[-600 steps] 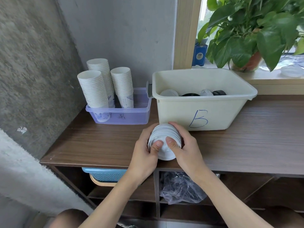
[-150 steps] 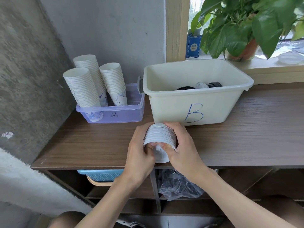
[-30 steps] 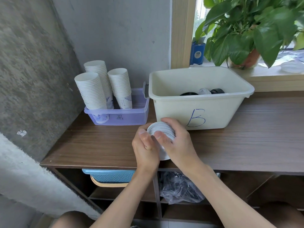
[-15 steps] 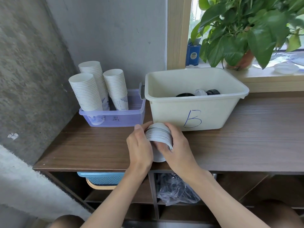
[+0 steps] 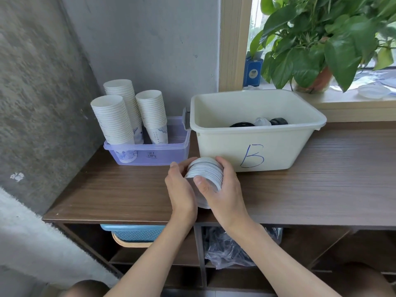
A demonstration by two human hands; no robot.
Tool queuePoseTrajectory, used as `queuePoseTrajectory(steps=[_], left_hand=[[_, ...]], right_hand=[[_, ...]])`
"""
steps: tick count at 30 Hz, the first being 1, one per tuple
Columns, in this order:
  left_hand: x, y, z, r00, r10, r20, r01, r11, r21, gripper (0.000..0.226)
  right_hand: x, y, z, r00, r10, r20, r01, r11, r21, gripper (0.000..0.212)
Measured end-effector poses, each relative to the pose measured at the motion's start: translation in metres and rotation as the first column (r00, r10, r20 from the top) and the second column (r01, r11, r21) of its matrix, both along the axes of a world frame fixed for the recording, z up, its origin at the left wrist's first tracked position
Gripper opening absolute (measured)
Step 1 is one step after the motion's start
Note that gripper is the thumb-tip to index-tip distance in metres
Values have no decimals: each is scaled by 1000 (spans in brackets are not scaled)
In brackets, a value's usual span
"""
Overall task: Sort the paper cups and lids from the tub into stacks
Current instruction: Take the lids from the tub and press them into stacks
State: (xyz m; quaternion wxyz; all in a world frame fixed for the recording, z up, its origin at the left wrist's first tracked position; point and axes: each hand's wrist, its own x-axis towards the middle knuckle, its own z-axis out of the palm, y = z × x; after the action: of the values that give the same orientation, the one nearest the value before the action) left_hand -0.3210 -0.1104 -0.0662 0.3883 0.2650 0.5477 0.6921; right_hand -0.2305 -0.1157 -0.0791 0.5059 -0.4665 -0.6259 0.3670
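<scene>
A stack of white lids (image 5: 205,171) lies on its side above the wooden counter, just in front of the cream tub (image 5: 255,151) marked "B". My left hand (image 5: 182,189) cups the stack's left side and my right hand (image 5: 222,191) grips its right side, thumb across the front lid. Inside the tub lie black lids (image 5: 241,124) and a clear lid (image 5: 262,121). Three tall stacks of white paper cups (image 5: 126,116) stand in a purple tray (image 5: 154,155) to the left.
The wooden counter (image 5: 321,185) runs right along the window sill, where a potted plant (image 5: 317,52) and a blue box (image 5: 252,70) stand. A grey wall closes the left side. Shelves below hold a blue basket (image 5: 137,232) and a plastic bag (image 5: 227,249).
Both hands stay on the lid stack in front of the tub. My left thumb has come off the front lid and the hand now cups the stack's side.
</scene>
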Motion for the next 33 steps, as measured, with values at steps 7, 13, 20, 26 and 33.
queuePoseTrajectory(steps=[7,13,20,26,33], left_hand=[[4,-5,8,997,-5,-74,2,999,-50,60],[10,-13,23,993,118,-4,-118,990,-72,52],[11,-19,30,996,48,81,-40,995,-95,45],[15,-16,29,989,146,32,-142,986,-86,46],[5,-10,14,991,131,-10,-131,991,-6,60]], right_hand=[[-2,2,-1,998,-45,-46,45,999,9,86],[-16,-6,-1,989,-101,-106,106,993,49,83],[-13,5,4,990,-138,7,136,981,135,78],[-15,6,4,995,-100,20,93,971,219,86],[-15,4,1,992,-122,27,111,960,256,77]])
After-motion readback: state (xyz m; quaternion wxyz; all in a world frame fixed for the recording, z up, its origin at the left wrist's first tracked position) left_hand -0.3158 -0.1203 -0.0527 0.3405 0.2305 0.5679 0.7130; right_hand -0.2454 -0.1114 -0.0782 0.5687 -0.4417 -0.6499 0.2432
